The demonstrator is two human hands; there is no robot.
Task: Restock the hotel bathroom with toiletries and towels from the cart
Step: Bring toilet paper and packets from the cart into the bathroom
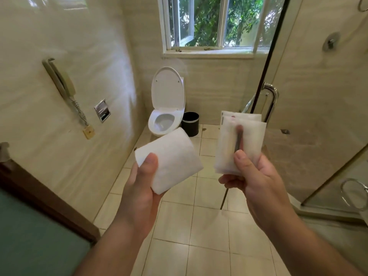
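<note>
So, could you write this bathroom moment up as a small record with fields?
Place: tiled bathroom
Left hand: grips a white toilet paper roll
Right hand: pinches flat white translucent packets, with a dark slim item inside the front one
Toilet: white toilet, lid up, by the far wall
Beside toilet: black round bin
Left wall: recessed chrome paper holder, beige wall phone
Window: white-framed window, one pane open

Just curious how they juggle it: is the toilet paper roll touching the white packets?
Apart. The head view shows floor tiles between the toilet paper roll in the left hand and the white packets in the right hand.
</note>
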